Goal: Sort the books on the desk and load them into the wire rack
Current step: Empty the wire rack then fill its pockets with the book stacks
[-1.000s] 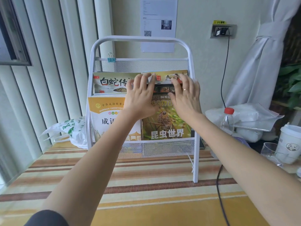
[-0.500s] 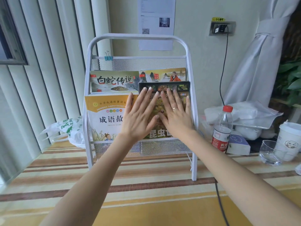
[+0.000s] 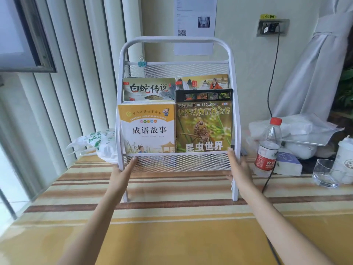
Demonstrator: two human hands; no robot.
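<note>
Four books are seen upright in the white wire rack [image 3: 176, 40], which stands on a desk covered by a striped yellow and brown cloth [image 3: 172, 226]. Vertical blinds [image 3: 76, 73] fill the left of the room, and a pale wall with a taped paper notice [image 3: 194, 25] lies behind. A white plastic bag [image 3: 99, 144] is found just left of the rack. In the far tier sit the white-snake legend book [image 3: 149, 89] and a picture book [image 3: 202, 82]; in the near tier, the idiom story book [image 3: 147, 129] and the insect encyclopedia [image 3: 204, 121]. All covers face the viewer, their long axes vertical as far as can be judged. The left hand [image 3: 122, 175] and right hand [image 3: 238, 169] are held open against the near mesh panel's two ends, fingers straight, nothing gripped. To the right are a water bottle [image 3: 268, 148], a black cable [image 3: 271, 83], a glass [image 3: 324, 173] and a paper cup [image 3: 345, 159].
</note>
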